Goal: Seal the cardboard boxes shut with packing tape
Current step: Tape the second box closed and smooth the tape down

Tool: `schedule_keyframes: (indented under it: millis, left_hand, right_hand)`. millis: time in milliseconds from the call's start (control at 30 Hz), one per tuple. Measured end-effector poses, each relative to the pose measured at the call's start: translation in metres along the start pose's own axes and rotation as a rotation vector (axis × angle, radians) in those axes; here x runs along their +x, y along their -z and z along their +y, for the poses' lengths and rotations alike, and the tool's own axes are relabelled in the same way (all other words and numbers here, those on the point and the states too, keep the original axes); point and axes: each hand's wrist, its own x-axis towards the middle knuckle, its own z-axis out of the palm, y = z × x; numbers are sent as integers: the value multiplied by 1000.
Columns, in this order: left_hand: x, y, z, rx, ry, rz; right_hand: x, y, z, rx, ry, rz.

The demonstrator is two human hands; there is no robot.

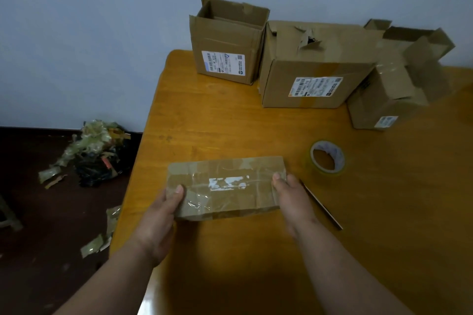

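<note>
A small flat cardboard box [225, 186], wrapped in clear tape with a torn white label on top, lies between my hands on the wooden table [230, 120]. My left hand [163, 212] grips its left end, thumb on top. My right hand [289, 194] grips its right end the same way. A roll of clear packing tape [327, 158] lies flat on the table to the right of the box. Beside my right wrist lies a thin dark blade-like tool [322, 206].
Three larger cardboard boxes stand along the back of the table: an open one [227, 41], a torn closed one [312, 64] and an open-flapped one [399, 77]. A heap of crumpled tape scraps [97, 151] lies on the dark floor at the left.
</note>
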Motion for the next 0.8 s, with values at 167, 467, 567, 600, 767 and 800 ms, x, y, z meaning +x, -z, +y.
schedule_keyframes:
  millis: [167,467,567,600,767,800]
  left_hand:
    - [6,11,7,288,21,26]
    - [10,10,31,71,135,13]
    - [6,15,33,28,151,-51]
    - [6,16,32,54,148,-80]
    - [1,2,38,153,132,-214]
    - [-1,-6,40,157,112,-239]
  right_hand:
    - [11,8,-6,-156,-14,-36]
    - [-5,1,25,105,-229,-64]
    - [-12,-1,24,310,-273,-44]
    - [-17,-1,26,338,-278,-54]
    - [-42,20,40,501,-282,-60]
    - [-45,28,41,561,-261,-56]
